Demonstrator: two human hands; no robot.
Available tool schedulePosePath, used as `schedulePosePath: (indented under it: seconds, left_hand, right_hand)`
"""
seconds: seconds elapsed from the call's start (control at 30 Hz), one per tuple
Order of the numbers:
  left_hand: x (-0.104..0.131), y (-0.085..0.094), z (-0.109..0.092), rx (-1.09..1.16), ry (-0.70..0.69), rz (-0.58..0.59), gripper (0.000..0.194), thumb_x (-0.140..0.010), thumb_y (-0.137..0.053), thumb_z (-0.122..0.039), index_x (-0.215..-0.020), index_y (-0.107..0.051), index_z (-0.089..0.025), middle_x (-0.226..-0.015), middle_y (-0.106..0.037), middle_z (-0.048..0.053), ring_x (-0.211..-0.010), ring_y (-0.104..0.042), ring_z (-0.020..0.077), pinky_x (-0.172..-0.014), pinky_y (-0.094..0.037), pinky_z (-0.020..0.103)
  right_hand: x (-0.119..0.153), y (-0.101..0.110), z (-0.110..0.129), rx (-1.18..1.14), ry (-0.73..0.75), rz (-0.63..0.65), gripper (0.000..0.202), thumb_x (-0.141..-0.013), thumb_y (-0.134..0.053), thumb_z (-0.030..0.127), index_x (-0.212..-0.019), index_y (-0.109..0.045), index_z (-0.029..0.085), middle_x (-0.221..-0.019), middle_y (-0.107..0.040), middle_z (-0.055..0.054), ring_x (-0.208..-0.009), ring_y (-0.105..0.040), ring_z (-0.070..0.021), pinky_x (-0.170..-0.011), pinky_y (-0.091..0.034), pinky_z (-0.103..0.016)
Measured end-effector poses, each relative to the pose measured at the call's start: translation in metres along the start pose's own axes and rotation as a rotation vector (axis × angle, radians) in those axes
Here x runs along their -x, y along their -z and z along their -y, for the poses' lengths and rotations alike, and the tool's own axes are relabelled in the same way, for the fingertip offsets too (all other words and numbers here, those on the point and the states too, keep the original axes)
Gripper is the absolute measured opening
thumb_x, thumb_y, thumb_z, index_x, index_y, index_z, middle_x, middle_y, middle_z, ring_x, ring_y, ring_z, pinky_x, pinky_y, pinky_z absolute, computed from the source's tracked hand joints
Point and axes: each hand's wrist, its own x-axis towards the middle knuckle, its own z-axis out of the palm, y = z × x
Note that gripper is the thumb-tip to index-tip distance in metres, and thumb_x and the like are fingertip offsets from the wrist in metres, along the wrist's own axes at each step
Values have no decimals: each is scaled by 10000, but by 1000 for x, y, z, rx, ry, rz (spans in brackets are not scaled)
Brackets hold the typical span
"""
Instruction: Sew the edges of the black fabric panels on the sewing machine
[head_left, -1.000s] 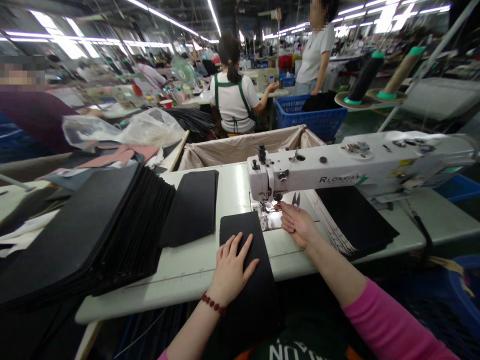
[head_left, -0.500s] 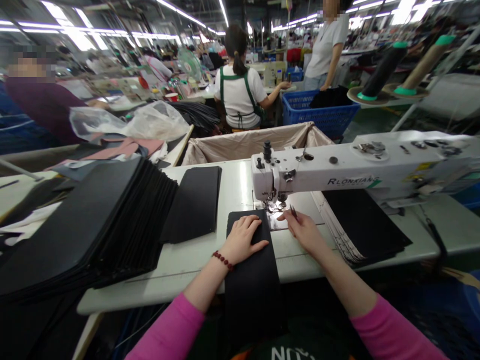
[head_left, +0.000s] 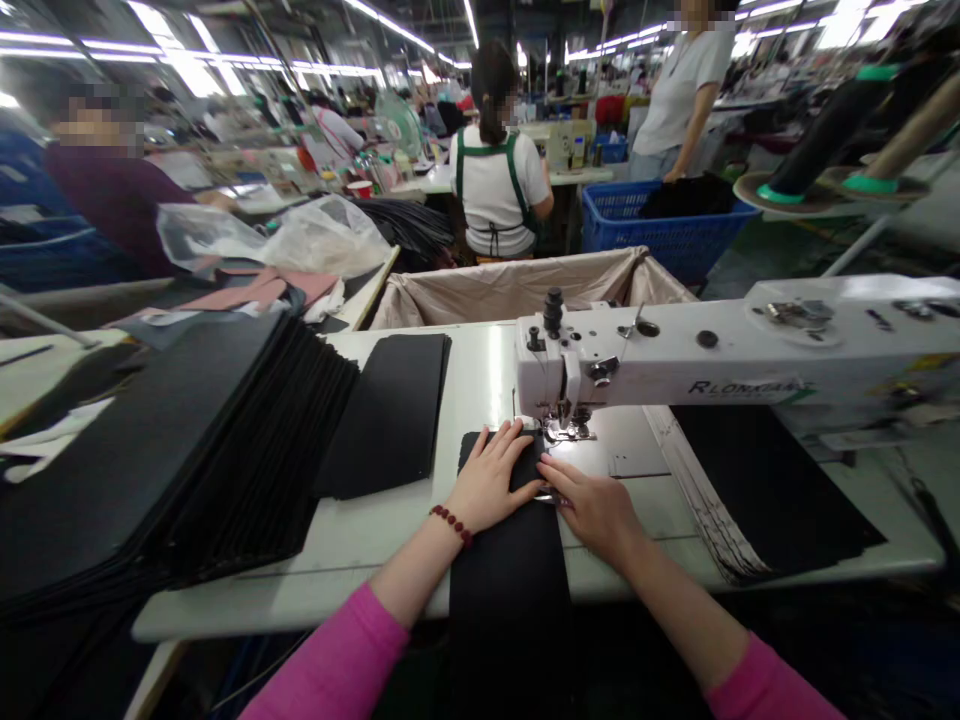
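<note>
A long black panel [head_left: 510, 580] lies at the sewing machine [head_left: 622, 350], its near end hanging over the table's front edge. Flat on the panel rests my left hand [head_left: 491, 480], fingers spread, near the needle area. My right hand [head_left: 596, 505] is at the panel's right edge, its fingertips on the material just in front of the presser foot [head_left: 566, 430]. A small metal tool [head_left: 551, 497] shows under the right hand's fingers, mostly hidden by them.
To the left stand a tall stack of black panels [head_left: 217, 450] and a smaller pile [head_left: 390, 415]. Another pile [head_left: 765, 490] lies right of the needle, under the machine arm. Behind are a cloth-lined bin [head_left: 510, 285], a blue basket [head_left: 660, 230] and several people.
My right hand has moved left and down onto the panel's edge. The view has shifted, so the machine appears larger. The seated person in front has drawn in an outstretched arm.
</note>
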Motion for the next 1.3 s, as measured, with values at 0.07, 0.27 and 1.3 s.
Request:
schedulePosePath:
  seconds: [0.07, 0.27, 1.3]
  left_hand:
    - [0, 1, 0, -18, -3, 17, 607, -884, -545, -535, -1390, -407, -228, -1570, -279, 99, -1464, -197, 268, -1198, -121, 502]
    - [-7, -1, 1, -40, -31, 33, 581, -892, -532, -533, -1374, -440, -222, -1561, -302, 97, -1463, -205, 258, -1201, -139, 494]
    - [-10, -4, -1, -28, 3, 29, 615, -877, -549, -538, -1376, -425, -200, -1546, -326, 118, -1456, -227, 257, -1201, -160, 490]
  right_hand:
    - [1, 0, 0, 33, -3, 2, 570, -866, -486, 154, -1416, -441, 296, -1463, -465, 13, -1107, -622, -213, -867, -525, -345]
    - [2, -1, 0, 70, 8, -15, 545, -878, -458, 137, -1407, -447, 267, -1472, -454, 15, -1147, -594, -194, -923, -501, -328]
    - [0, -3, -2, 108, -4, 7, 612, -832, -455, 82, -1413, -443, 271, -1479, -442, 14, -1118, -617, -185, -868, -540, -325]
